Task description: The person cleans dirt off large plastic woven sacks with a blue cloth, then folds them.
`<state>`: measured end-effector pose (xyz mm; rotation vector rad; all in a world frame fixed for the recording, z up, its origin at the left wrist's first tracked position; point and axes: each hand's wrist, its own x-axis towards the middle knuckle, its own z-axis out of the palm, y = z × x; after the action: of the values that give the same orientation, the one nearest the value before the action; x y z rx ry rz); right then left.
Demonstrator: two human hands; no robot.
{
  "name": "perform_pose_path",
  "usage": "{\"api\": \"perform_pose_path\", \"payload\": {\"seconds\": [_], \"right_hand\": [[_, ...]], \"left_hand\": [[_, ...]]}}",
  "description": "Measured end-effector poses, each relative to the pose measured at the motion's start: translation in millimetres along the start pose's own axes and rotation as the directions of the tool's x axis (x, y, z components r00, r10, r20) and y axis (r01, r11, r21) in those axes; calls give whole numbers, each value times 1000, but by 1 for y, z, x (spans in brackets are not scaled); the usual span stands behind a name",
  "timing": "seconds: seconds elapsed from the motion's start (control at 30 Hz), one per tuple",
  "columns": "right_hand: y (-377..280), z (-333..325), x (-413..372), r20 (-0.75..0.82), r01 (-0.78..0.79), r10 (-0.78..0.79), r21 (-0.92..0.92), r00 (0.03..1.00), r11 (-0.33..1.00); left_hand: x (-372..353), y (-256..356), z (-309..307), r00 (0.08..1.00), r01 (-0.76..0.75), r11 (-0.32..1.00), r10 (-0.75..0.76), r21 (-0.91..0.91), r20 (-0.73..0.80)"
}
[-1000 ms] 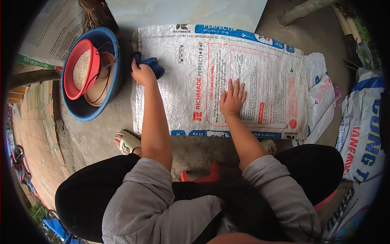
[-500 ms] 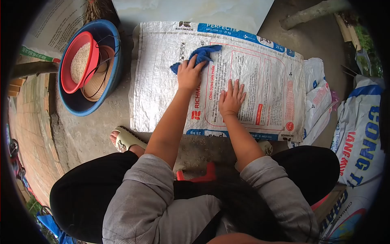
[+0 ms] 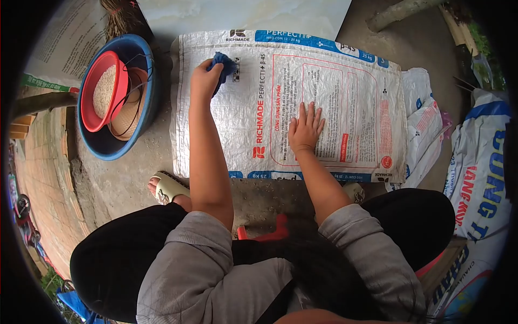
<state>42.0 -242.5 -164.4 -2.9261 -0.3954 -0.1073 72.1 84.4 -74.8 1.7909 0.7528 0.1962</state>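
Note:
A white woven feed sack (image 3: pixel 216 129) with red, blue and black print lies flat on the ground in front of me. My left hand (image 3: pixel 206 80) is closed around a bunched blue cloth (image 3: pixel 223 70) over the sack's upper left part, beside the small black printed symbols. Part of the cloth is hidden behind my fingers. My right hand (image 3: pixel 306 128) rests palm down on the printed text near the middle of the sack, its fingers spread and holding nothing.
At the left stands a blue basin (image 3: pixel 108 153) holding a red bowl (image 3: pixel 86 120) of pale grains and a tan woven basket (image 3: pixel 129 121). More printed sacks (image 3: pixel 477 173) lie at the right. A pale smooth board (image 3: pixel 243 13) is beyond the sack. A red stool (image 3: pixel 264 235) shows below me.
My left hand has moved left across the sack with the blue cloth, uncovering the red and black lettering. My right hand stays in nearly the same spot.

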Motion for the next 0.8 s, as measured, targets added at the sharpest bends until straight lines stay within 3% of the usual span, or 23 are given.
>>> {"api": "perform_pose_path", "payload": {"seconds": [0.07, 0.13, 0.2, 0.27, 0.3, 0.33, 0.4, 0.47, 0.5, 0.6, 0.63, 0.67, 0.8], "right_hand": [[-1, 0, 1, -1, -5, 5, 4, 1000, 1000], [-2, 0, 1, -2, -4, 4, 2, 1000, 1000], [-2, 0, 2, -1, -14, 14, 2, 1000, 1000], [-2, -1, 1, 6, -13, 13, 13, 1000, 1000], [-1, 0, 1, 8, -13, 13, 13, 1000, 1000], [-1, 1, 1, 5, -12, 12, 16, 1000, 1000], [-1, 1, 1, 4, -6, 6, 17, 1000, 1000], [-2, 2, 2, -3, -17, 17, 0, 1000, 1000], [-2, 2, 2, -5, -13, 13, -1, 1000, 1000], [0, 2, 1, 2, -20, 20, -9, 1000, 1000], [0, 2, 1, 5, -19, 19, -7, 1000, 1000], [-1, 1, 1, 8, -17, 17, -4, 1000, 1000], [-1, 0, 1, 0, -12, 12, 8, 1000, 1000]], "left_hand": [[-7, 52, -14, 891, 11, 973, -114, 230, 440], [-7, 67, -17, 797, -100, 904, -178, 416, 578], [-7, 66, -13, 818, -146, 856, -178, 497, 547], [4, 26, 16, 950, -211, 775, 20, 596, 311], [-15, 38, 30, 979, -136, 665, -23, 734, 202], [-15, 18, 47, 972, -148, 691, -30, 708, 232], [-40, -18, 88, 978, -202, 524, 55, 828, 203], [-58, -53, 99, 925, -316, 557, 360, 768, 120], [-58, -72, 98, 912, -340, 639, 404, 690, 75], [-47, -71, 81, 919, -281, 645, 395, 711, 4], [-42, -63, 71, 877, -243, 634, 467, 735, -113], [-35, -55, 61, 890, -125, 638, 411, 760, -199], [-3, -80, 21, 918, -56, 750, 298, 659, -261]]}}
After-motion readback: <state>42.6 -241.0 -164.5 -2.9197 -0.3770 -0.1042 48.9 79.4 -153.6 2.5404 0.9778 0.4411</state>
